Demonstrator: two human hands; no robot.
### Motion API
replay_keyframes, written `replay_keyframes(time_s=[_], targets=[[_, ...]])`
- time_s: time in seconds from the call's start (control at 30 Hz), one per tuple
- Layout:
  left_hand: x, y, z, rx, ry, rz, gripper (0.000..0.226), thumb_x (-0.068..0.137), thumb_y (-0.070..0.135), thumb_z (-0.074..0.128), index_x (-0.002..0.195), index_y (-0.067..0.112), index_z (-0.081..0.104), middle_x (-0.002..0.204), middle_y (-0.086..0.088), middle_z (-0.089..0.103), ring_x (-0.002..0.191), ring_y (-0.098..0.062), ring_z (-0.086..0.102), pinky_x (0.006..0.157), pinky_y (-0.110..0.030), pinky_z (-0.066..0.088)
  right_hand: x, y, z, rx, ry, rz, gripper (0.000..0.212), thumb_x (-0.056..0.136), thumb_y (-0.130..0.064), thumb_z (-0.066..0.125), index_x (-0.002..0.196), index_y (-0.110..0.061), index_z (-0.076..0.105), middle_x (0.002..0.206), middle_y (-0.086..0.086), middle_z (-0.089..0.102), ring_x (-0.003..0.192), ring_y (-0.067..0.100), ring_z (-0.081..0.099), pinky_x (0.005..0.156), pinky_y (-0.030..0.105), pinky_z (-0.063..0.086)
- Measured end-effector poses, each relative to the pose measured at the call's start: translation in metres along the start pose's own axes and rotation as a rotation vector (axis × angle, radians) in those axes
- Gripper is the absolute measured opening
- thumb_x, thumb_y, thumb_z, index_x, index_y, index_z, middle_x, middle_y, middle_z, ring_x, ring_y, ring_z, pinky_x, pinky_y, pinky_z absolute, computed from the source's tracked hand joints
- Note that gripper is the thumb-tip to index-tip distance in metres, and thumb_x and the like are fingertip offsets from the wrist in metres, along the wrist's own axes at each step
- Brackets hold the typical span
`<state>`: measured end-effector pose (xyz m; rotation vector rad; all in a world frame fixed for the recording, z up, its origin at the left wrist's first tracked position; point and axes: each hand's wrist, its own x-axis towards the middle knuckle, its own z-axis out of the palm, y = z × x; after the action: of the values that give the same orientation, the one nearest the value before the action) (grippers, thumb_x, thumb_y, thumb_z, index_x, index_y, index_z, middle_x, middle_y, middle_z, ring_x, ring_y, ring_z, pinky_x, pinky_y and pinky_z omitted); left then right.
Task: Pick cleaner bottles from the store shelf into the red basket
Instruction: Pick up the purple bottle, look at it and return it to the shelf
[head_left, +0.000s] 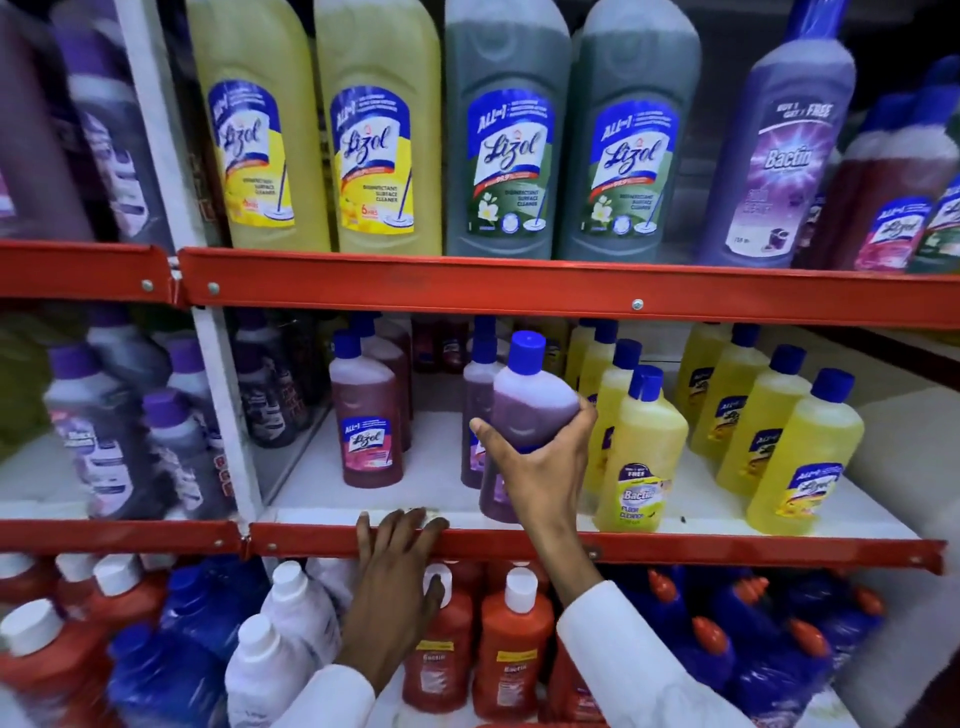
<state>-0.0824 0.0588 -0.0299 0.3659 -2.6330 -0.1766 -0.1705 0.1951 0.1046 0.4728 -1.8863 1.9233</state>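
The right hand (540, 467) wraps a purple cleaner bottle (524, 415) around its middle, thumb on the near side and fingers curled over the far shoulder; the palm hides most of its label, so the brand cannot be read; the bottle is smooth translucent plastic with a rounded shoulder and a blue screw cap, tilted a little and standing at the front of the white middle shelf (441, 467). The left hand (400, 566) lies flat and spread, holding nothing, fingertips hooked over the red metal shelf lip (675, 545) just below and to the left of the right hand; white sleeves cover both wrists. Left of the held bottle stands a reddish Lizol bottle (369, 421); directly behind it another purple bottle is mostly hidden; just right of the fingers is a yellow Bactin floor cleaner (641, 457), with more yellow bottles beyond. Above the hands, tall yellow and grey-green Lizol bottles are cut off at the top edge. Below the left hand, orange Bactin bottles (514, 649) with white caps crowd together; the far-left shelves are blurred. No basket is in view.
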Motion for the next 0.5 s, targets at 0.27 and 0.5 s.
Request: replay_keyframes(time_s=[0.27,0.5], targets=[[0.001,-0.003,0.002,-0.056,0.035,0.046,0.057,0.073,0.035,0.063,0.128,0.036,0.047,0.134,0.003,0.054,0.13,-0.024,0.042,0.119,-0.055,0.004,0.0,0.042,0.029,-0.044,-0.076,0.029,0.093,0.057,-0.034,0.096,0.128,-0.014,0.039,0.122,0.004,0.054,0.11,0.02,0.056,0.086,0.015,0.046],[0.001,0.0,-0.001,-0.048,0.027,0.027,0.053,0.075,0.036,0.057,0.128,0.035,0.047,0.135,0.002,0.053,0.133,-0.025,0.039,0.12,-0.055,0.0,0.003,0.055,0.036,-0.081,-0.09,0.055,0.098,0.057,-0.034,0.097,0.132,-0.008,0.039,0.127,0.007,0.053,0.111,0.017,0.052,0.075,-0.008,0.038]])
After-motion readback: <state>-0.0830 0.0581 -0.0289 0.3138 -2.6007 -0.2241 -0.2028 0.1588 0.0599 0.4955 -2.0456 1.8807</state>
